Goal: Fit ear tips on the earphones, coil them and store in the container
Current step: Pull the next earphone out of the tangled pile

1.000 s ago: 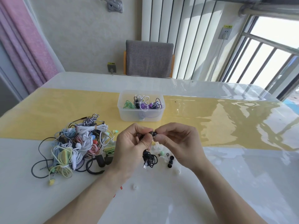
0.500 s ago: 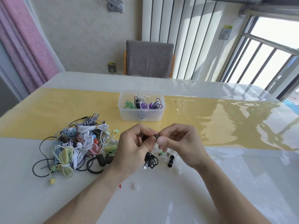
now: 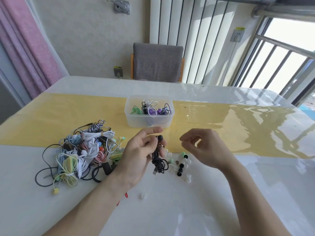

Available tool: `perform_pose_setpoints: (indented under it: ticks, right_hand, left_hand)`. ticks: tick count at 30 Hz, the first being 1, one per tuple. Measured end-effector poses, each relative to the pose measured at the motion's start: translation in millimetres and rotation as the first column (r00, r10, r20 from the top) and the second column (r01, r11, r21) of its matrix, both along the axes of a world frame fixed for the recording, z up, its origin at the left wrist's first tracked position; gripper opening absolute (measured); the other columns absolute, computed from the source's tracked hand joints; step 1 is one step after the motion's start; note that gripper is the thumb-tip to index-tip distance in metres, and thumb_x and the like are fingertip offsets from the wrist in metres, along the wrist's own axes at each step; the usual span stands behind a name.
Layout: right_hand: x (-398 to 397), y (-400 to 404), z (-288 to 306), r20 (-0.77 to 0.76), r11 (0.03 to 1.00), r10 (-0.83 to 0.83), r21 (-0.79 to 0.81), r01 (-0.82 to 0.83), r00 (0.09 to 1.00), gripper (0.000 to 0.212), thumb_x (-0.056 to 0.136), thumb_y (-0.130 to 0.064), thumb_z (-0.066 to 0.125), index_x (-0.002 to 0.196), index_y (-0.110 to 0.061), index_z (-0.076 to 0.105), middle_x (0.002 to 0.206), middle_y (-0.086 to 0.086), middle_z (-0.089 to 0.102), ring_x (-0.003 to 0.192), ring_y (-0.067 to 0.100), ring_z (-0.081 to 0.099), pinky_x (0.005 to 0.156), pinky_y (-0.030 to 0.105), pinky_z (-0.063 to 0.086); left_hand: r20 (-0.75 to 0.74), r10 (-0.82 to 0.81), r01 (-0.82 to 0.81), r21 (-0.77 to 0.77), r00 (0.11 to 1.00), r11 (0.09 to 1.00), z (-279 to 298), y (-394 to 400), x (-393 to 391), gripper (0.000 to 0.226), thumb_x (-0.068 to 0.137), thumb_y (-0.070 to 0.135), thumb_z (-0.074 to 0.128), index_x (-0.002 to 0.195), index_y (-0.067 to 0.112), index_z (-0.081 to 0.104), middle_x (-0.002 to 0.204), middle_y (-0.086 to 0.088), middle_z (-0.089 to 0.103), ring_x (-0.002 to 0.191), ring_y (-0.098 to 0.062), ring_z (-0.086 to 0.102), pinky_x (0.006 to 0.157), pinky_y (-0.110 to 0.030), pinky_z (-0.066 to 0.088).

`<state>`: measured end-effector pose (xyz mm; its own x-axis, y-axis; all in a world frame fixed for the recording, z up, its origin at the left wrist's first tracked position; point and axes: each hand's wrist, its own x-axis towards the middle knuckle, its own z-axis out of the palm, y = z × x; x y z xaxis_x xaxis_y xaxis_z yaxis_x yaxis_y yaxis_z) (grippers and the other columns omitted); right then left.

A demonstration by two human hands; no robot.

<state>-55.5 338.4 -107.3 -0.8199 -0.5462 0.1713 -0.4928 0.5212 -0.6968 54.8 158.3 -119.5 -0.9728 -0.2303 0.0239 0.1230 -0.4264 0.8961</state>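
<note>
I see the black earphones (image 3: 159, 151) held above the near part of the worktop (image 3: 221, 201), one bud with a black tip standing up at the top of my left hand (image 3: 141, 154) and the cord hanging below it in a loose bundle that ends in a plug. The worktop is glossy white with a yellow band running across it, and it reflects the window bars strongly on the right. Just beneath and right of the cord lie loose ear tips (image 3: 181, 165), black, white and green, with one clear tip apart nearer to me. The clear container (image 3: 149, 120) sits on the yellow band beyond my hands, open, with coiled green, white, purple and black sets inside. Left of my left hand is a tangled pile of earphones (image 3: 80, 150) in many colours. Across the worktop stand a grey chair (image 3: 157, 62), a white radiator, a pink curtain at left and a barred window at right. My left forearm comes in from the lower left, palm turned toward me, fingers curled around the cord and the thumb lifted. My right hand (image 3: 204, 147) hovers beside it, apart from the bud, fingers loosely bent with the tips near each other and holding nothing that I can make out.
</note>
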Motion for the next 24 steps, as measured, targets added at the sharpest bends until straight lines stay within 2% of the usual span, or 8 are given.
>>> perform_pose_setpoints:
  ticks: [2, 4, 6, 8, 11, 17, 20, 24]
  right_hand:
    - [-5, 7, -2, -0.012, 0.991, -0.015, 0.134, 0.016, 1.0, 0.017, 0.085, -0.013, 0.068, 0.085, -0.028, 0.077, 0.074, -0.015, 0.07, 0.07, 0.003, 0.063, 0.061, 0.011, 0.045]
    - [-8, 13, -2, 0.002, 0.974, -0.014, 0.227, 0.014, 1.0, 0.018, 0.085, -0.015, 0.067, 0.082, -0.031, 0.077, 0.071, -0.015, 0.069, 0.068, 0.003, 0.062, 0.062, 0.014, 0.049]
    - [-9, 15, -1, 0.029, 0.964, -0.005, 0.267, -0.003, 1.0, 0.016, 0.084, -0.016, 0.068, 0.08, -0.029, 0.077, 0.067, -0.015, 0.068, 0.065, 0.0, 0.061, 0.058, 0.013, 0.046]
    - [-8, 14, -2, 0.052, 0.959, 0.006, 0.284, -0.021, 0.999, 0.012, 0.082, -0.016, 0.07, 0.079, -0.026, 0.077, 0.064, -0.015, 0.066, 0.06, -0.004, 0.059, 0.055, 0.01, 0.043]
    - [-7, 12, -3, 0.063, 0.951, -0.003, 0.309, -0.017, 0.998, 0.009, 0.081, -0.019, 0.073, 0.075, -0.025, 0.075, 0.064, -0.011, 0.068, 0.056, -0.002, 0.057, 0.053, 0.013, 0.044]
    - [-4, 6, -5, 0.065, 0.926, -0.003, 0.376, -0.021, 0.998, 0.011, 0.084, -0.02, 0.07, 0.075, -0.022, 0.076, 0.06, -0.014, 0.062, 0.051, -0.004, 0.052, 0.048, 0.01, 0.038]
    - [-4, 6, -4, 0.069, 0.93, -0.019, 0.367, -0.008, 0.997, 0.012, 0.088, -0.02, 0.067, 0.079, -0.022, 0.074, 0.065, -0.013, 0.065, 0.056, -0.001, 0.054, 0.049, 0.011, 0.04]
    - [-5, 7, 0, 0.041, 0.959, -0.091, 0.272, 0.077, 0.995, 0.012, 0.091, -0.022, 0.065, 0.081, -0.025, 0.071, 0.077, -0.016, 0.068, 0.073, -0.001, 0.061, 0.056, 0.015, 0.042]
  left_hand:
    - [0.049, -0.032, 0.033, -0.018, 0.998, 0.999, -2, -1, 0, 0.024, 0.099, -0.001, 0.041, 0.111, 0.0, 0.062, 0.081, -0.012, 0.059, 0.063, -0.02, 0.055, 0.061, -0.022, 0.049]
    - [0.103, -0.06, 0.056, 0.039, 0.993, 0.998, -3, 0, -1, 0.024, 0.098, 0.003, 0.043, 0.108, -0.001, 0.064, 0.083, -0.014, 0.058, 0.064, -0.02, 0.055, 0.06, -0.022, 0.049]
    - [0.14, -0.086, 0.071, 0.103, 0.986, 0.992, -3, 1, -2, 0.023, 0.095, 0.01, 0.048, 0.105, -0.001, 0.065, 0.082, -0.014, 0.058, 0.064, -0.02, 0.055, 0.059, -0.023, 0.049]
    - [0.17, -0.086, 0.069, 0.104, 0.982, 0.992, -2, 1, -2, 0.021, 0.092, 0.013, 0.054, 0.104, 0.0, 0.066, 0.078, -0.01, 0.059, 0.062, -0.018, 0.054, 0.057, -0.022, 0.048]
    - [0.208, -0.042, 0.038, 0.023, 0.977, 0.999, -2, 1, -3, 0.014, 0.094, 0.006, 0.055, 0.102, 0.001, 0.065, 0.072, -0.005, 0.058, 0.059, -0.016, 0.051, 0.06, -0.023, 0.044]
    - [0.226, -0.047, 0.046, 0.007, 0.973, 0.999, -4, 1, -3, 0.023, 0.098, 0.008, 0.049, 0.108, -0.005, 0.065, 0.072, -0.003, 0.06, 0.059, -0.016, 0.051, 0.059, -0.023, 0.042]
    - [0.229, -0.049, 0.038, 0.052, 0.972, 0.998, -3, 2, -2, 0.025, 0.101, 0.011, 0.044, 0.105, -0.001, 0.065, 0.072, -0.006, 0.059, 0.06, -0.017, 0.053, 0.06, -0.024, 0.043]
    - [0.22, -0.072, 0.046, 0.122, 0.973, 0.991, -1, 0, -2, 0.025, 0.101, 0.014, 0.043, 0.106, -0.001, 0.062, 0.076, -0.009, 0.058, 0.063, -0.019, 0.054, 0.06, -0.025, 0.046]
